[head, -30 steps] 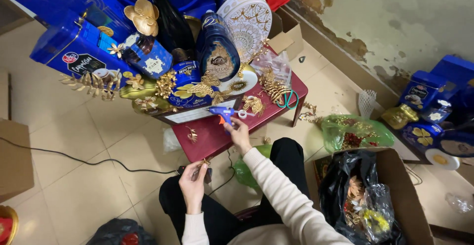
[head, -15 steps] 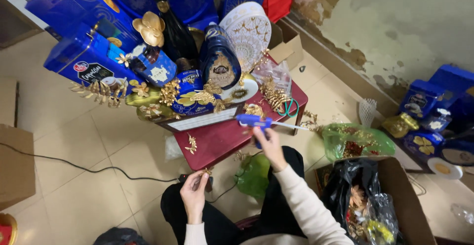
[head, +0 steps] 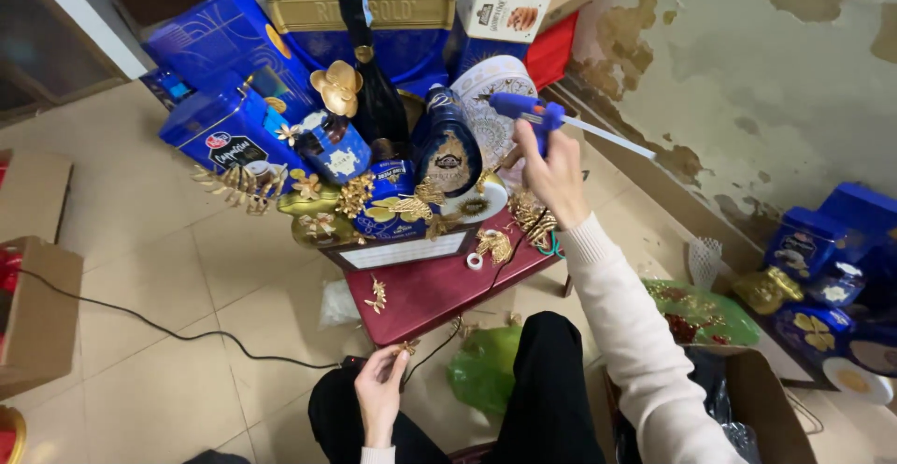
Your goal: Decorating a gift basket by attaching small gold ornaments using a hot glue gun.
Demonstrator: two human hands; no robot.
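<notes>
Right grip (head: pixel 553 170) clasps glue gun (head: pixel 525 109) — raised.

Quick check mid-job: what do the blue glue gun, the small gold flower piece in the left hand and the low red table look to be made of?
Glue gun: matte blue moulded plastic by its look, with a pale translucent stick at the back.
Gold flower piece, at the left hand's fingers: shiny gold, likely plastic or foil; too small to tell.
Red table: smooth, dark red, slightly glossy top, possibly lacquered wood or laminate.

I see a shiny blue plastic glue gun (head: pixel 526 109). The red counter (head: pixel 439 282) looks smooth, and the wall (head: pixel 747 62) looks rough and peeling.
</notes>
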